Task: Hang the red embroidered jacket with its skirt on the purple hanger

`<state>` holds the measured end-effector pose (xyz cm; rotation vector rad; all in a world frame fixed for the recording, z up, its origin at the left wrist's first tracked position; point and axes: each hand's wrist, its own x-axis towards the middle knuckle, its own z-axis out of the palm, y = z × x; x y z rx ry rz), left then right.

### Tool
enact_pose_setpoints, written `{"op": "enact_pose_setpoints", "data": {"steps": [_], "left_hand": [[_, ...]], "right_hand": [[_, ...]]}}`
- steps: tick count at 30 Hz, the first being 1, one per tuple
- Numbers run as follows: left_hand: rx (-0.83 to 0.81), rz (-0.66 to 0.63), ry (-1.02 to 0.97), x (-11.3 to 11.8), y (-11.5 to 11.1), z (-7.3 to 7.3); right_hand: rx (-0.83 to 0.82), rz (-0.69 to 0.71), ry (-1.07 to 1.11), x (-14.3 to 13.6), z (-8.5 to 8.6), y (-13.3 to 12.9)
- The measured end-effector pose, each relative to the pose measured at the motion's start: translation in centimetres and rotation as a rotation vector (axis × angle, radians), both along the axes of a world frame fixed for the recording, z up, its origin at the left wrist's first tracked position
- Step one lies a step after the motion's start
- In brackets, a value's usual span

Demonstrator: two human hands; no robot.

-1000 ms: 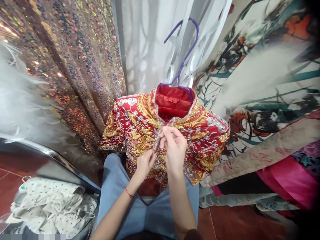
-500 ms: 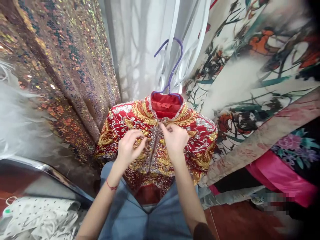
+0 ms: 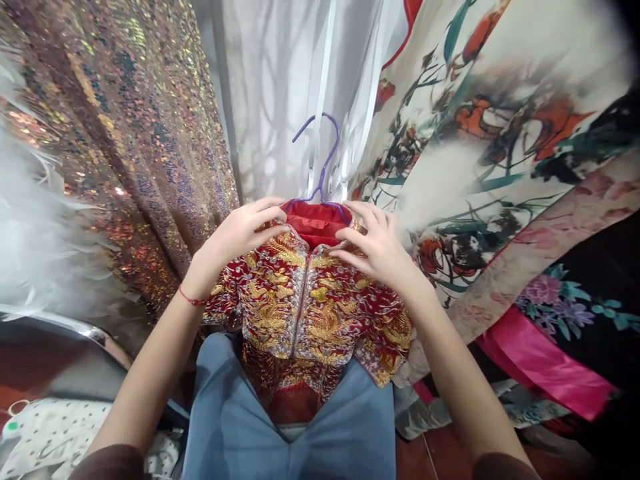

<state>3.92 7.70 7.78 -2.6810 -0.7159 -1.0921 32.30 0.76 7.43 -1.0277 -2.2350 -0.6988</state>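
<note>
A red jacket (image 3: 325,313) with gold and silver embroidery hangs on a purple hanger (image 3: 330,153) in front of my knees. Its front zipper is closed up to the collar, and a red size label (image 3: 311,224) shows inside the neck. My left hand (image 3: 247,230) rests on the collar's left side, fingers apart and slightly bent. On the right side of the collar lies my right hand (image 3: 373,243), its fingers spread over the neckline and shoulder. Neither hand is closed round the cloth.
Sequined fabric (image 3: 140,133) and white feathers (image 3: 45,220) hang at the left. White sheer cloth is behind the hanger. Floral-printed fabric (image 3: 500,133) and a pink sash (image 3: 540,360) are at the right. Dotted white cloth (image 3: 60,427) lies at lower left.
Both hands have left the zipper front and moved up and outward to the two sides of the collar, fingers opened. The jacket and hanger appear slightly lower and further left.
</note>
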Motion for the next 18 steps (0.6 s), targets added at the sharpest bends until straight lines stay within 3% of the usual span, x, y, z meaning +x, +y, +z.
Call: {"op": "enact_pose_setpoints", "data": {"steps": [4, 7, 10, 14, 18], "left_hand": [[0.061, 0.138, -0.17, 0.4, -0.1, -0.4], [0.065, 0.207, -0.337, 1.1, 0.1, 0.0], [-0.105, 0.145, -0.356, 0.6, 0.9, -0.1], [-0.324, 0.092, -0.247, -3.0, 1.9, -2.6], [-0.295, 0.142, -0.414, -6.2, 2.6, -6.3]], "right_hand": [[-0.063, 0.197, 0.211, 1.1, 0.6, 1.1], [-0.043, 0.123, 0.466, 0.8, 0.8, 1.8], [-0.145, 0.047, 0.6, 0.9, 0.5, 2.3], [-0.247, -0.039, 0.535, 3.6, -1.1, 1.1], [-0.27, -0.061, 0.551, 7.5, -4.8, -0.8]]}}
